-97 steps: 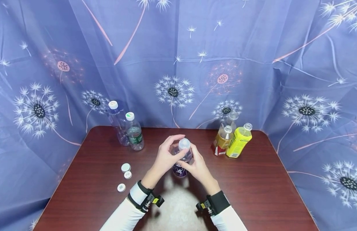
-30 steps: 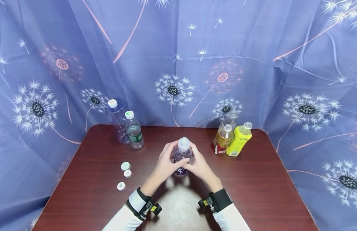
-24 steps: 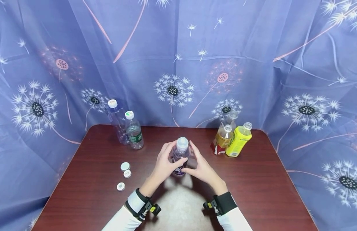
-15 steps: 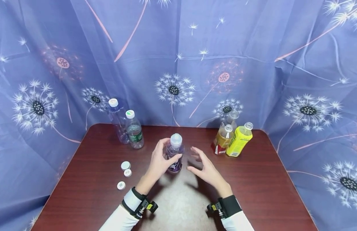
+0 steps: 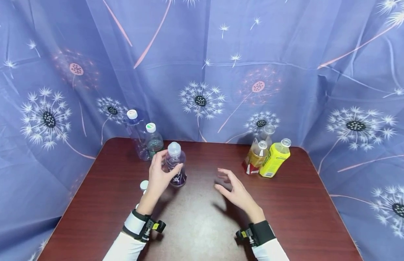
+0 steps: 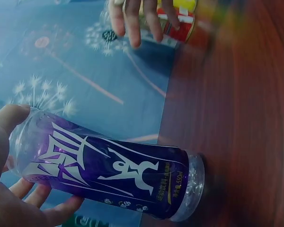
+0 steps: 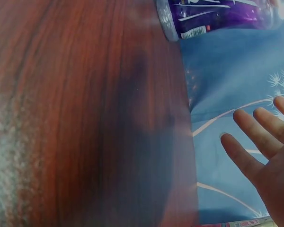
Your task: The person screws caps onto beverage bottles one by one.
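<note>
My left hand (image 5: 159, 177) grips a clear plastic bottle with a purple label (image 5: 178, 178) around its upper body. The bottle stands nearly upright, topped by a translucent whitish cap (image 5: 174, 149). Its label, with white lettering, fills much of the left wrist view, where fingers (image 6: 61, 213) and thumb wrap the shoulder. Whether its base touches the table cannot be told. To the right, my right hand (image 5: 237, 191) hovers over the table, fingers spread and loosely bent, holding nothing. The right wrist view shows that palm apart from the purple bottle (image 7: 217, 16).
At the back left stand a tall clear bottle (image 5: 136, 139) and a green-labelled bottle (image 5: 154, 142), both white-capped. White caps (image 5: 144, 185) lie partly behind my left arm. Back right: a yellow bottle (image 5: 274, 159), a red-and-amber one (image 5: 255, 159) and a clear one (image 5: 268, 133), all uncapped.
Both hands were around the purple-labelled bottle. My right hand has let go and drawn off to the right. My left hand has carried the bottle left, towards the white-capped bottles.
</note>
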The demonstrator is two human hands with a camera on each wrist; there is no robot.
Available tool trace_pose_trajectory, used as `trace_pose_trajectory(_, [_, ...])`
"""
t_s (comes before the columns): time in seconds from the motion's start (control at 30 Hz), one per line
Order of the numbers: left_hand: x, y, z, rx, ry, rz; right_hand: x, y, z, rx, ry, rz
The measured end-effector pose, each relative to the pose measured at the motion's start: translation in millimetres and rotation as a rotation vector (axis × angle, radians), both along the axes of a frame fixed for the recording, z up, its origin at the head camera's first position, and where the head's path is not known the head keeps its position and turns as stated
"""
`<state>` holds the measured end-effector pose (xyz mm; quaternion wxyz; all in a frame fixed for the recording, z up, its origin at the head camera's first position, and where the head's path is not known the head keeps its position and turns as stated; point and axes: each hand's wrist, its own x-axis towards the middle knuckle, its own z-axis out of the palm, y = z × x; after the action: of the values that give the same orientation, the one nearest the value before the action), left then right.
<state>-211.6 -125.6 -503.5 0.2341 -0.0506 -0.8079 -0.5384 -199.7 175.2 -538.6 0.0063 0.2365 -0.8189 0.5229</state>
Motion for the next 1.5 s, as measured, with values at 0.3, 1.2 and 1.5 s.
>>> trace_pose_trajectory(0.3, [0.6,-28.2,2.2,-0.019,0.019,0.100,-3.7,5.3,-7.4,0.004,0.028,-0.003])
trace_pose_trajectory(1.2, [-13.6,-96.0,2.1,-0.013,-0.004,0.348,-4.9,10.3,-7.1,0.090,0.093,-0.017])
trace_pose_trajectory(1.5, [-22.4,-96.9,1.4,0.018,-0.031,0.388,-5.2,12.0,-6.1,0.119,0.084,-0.018])
